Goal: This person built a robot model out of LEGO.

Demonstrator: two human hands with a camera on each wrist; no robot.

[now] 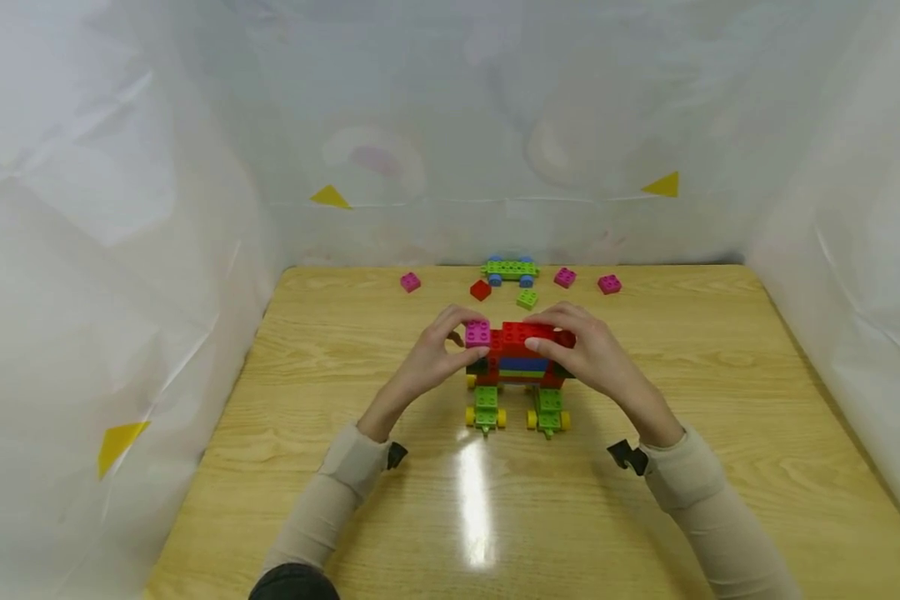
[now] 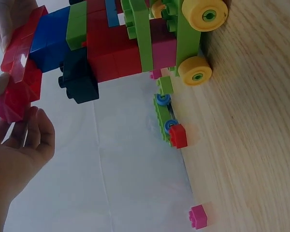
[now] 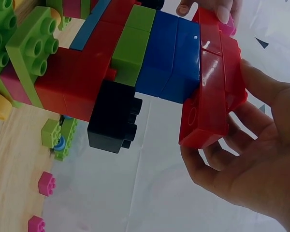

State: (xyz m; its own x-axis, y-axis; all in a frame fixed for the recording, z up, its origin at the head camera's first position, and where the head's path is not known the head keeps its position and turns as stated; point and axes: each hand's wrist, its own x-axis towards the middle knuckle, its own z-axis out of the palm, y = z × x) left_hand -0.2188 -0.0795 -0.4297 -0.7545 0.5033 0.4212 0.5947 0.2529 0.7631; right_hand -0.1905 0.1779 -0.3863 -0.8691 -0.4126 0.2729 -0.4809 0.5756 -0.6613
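A tall toy-brick model point(image 1: 523, 367) stands on the table on two green wheeled bases with yellow wheels point(image 2: 196, 71). Its body stacks red, green and blue bricks, and a black brick point(image 3: 112, 116) juts from its side. At the top left end, my left hand point(image 1: 437, 357) pinches a pink brick point(image 1: 477, 333) between thumb and fingers, level with the red top row. On the opposite end, my right hand point(image 1: 591, 348) grips a red brick point(image 3: 236, 72) of that top row, thumb on the near side and fingers beyond. Those far fingers are partly hidden in the head view.
Behind the model lie a loose red brick point(image 1: 481, 290), a green brick point(image 1: 527, 299) and pink bricks point(image 1: 410, 282). A green base with blue wheels point(image 1: 511, 269) is at the table's back edge. White sheeting point(image 1: 495, 150) with yellow triangles encloses the back and sides.
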